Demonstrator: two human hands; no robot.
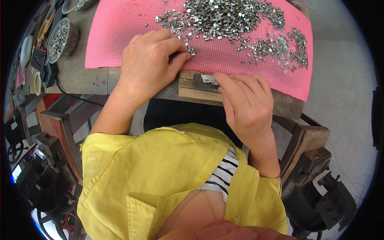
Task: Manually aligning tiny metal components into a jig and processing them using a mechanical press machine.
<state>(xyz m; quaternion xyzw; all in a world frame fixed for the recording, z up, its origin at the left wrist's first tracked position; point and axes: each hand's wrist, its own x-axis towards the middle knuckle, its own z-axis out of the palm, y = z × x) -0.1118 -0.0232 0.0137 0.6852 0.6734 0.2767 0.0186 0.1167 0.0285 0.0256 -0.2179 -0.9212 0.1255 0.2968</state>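
Note:
My left hand (154,60) rests at the near edge of the pink mat (116,38), its thumb and forefinger brought together beside a few small silvery metal pieces (193,51). Whatever lies between those fingertips is too small to make out. At the table's front edge, a small dark metal block (199,81) with a bright flat top piece (209,79) sits on a wooden block (192,92). My right hand (250,104) is closed on the right end of the metal block, forefinger on top and thumb at the near side; the fingers hide that end.
A large heap of small metal pieces (220,18) covers the mat's far middle, with a smaller scatter (276,50) to the right. A clear tub (72,38) of metal pieces stands at left, near tools and a black cable (74,95). Dark machines (324,200) flank the wooden table.

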